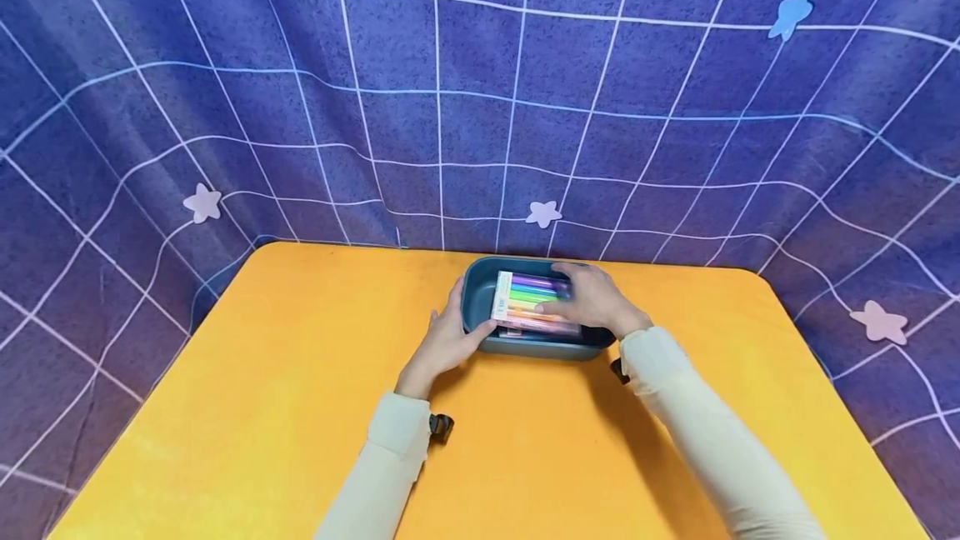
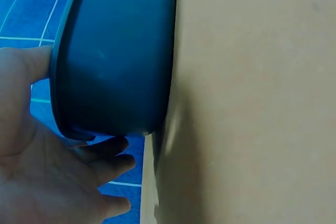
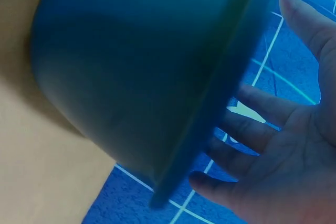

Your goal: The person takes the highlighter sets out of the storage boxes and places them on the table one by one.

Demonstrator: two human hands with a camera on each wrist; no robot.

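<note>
A dark teal plastic bin (image 1: 540, 348) with rounded corners stands on the yellow table. In it lies a clear pack of rainbow-coloured markers (image 1: 528, 294), with a white label at its left end. My left hand (image 1: 442, 340) holds the bin's left end, its thumb at the near rim and its fingers around the outside corner. Over the right part of the bin is my right hand (image 1: 596, 298), thumb and fingers spread above the pack. In the right wrist view the right hand (image 3: 283, 145) shows spread fingers beyond the blurred bin wall (image 3: 121, 77), with nothing visible between them.
The yellow table (image 1: 300, 407) has its far edge just behind the bin. A blue curtain (image 1: 480, 123) with white grid lines and stars hangs at the back and both sides. A small black device (image 1: 441, 427) sits at the left wrist.
</note>
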